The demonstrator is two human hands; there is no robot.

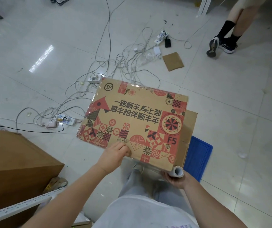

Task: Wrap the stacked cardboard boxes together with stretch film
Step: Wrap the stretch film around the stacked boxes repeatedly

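Boxes (135, 119): left hand (114, 155) fingers curled on near edge; right hand (177, 179) grips film roll (178, 171).

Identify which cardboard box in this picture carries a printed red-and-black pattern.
The top box of the stack, under the left hand; the large box at left is plain brown.
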